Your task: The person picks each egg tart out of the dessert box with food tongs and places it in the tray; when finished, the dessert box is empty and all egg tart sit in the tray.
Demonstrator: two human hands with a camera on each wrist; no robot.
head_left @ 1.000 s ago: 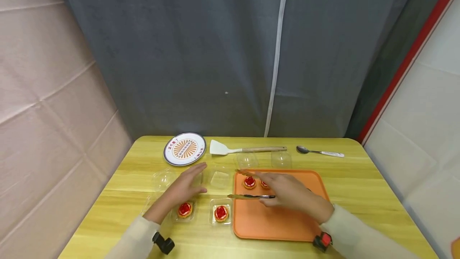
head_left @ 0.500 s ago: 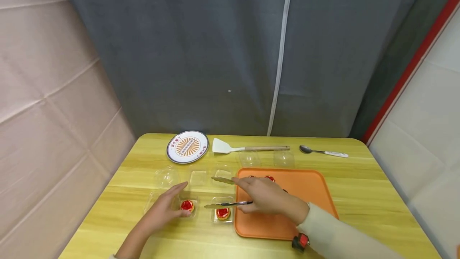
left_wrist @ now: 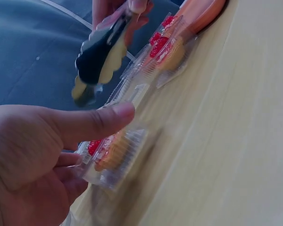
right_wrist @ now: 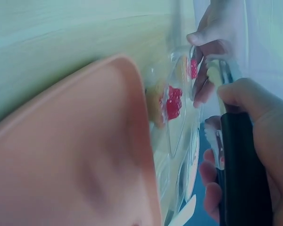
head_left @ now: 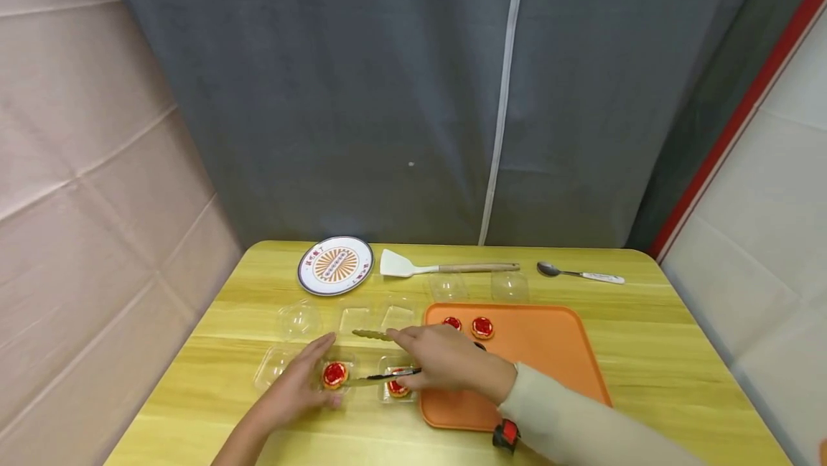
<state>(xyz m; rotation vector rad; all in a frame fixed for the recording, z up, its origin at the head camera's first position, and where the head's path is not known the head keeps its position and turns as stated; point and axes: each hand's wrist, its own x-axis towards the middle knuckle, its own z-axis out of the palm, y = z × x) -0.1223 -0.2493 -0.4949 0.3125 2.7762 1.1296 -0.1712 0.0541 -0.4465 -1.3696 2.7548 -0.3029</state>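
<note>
My right hand (head_left: 446, 358) grips metal tongs (right_wrist: 247, 169) by their black handle. The tongs' arms are spread apart with nothing between them, above the clear boxes. One tong arm crosses over the red-topped tart (head_left: 398, 385) in the right box. My left hand (head_left: 293, 387) holds the sides of the left clear plastic box (left_wrist: 115, 179), its thumb on the near side and fingers on the far side. A red-topped tart (head_left: 335, 375) sits inside that box. On the orange tray (head_left: 530, 373) are two more tarts (head_left: 482, 327), one partly behind the right hand.
Several clear lids and boxes (head_left: 300, 319) stand behind and left of the left hand. Farther back lie a round plate (head_left: 336, 266), a white spatula (head_left: 397, 263) with a wooden handle and a spoon (head_left: 549, 269). A grey curtain (head_left: 362, 128) hangs behind the table.
My right hand has carried the tongs left from above the tray to above the boxes. My left hand has come down and nearer to the left box and its thumb has moved to the near side.
</note>
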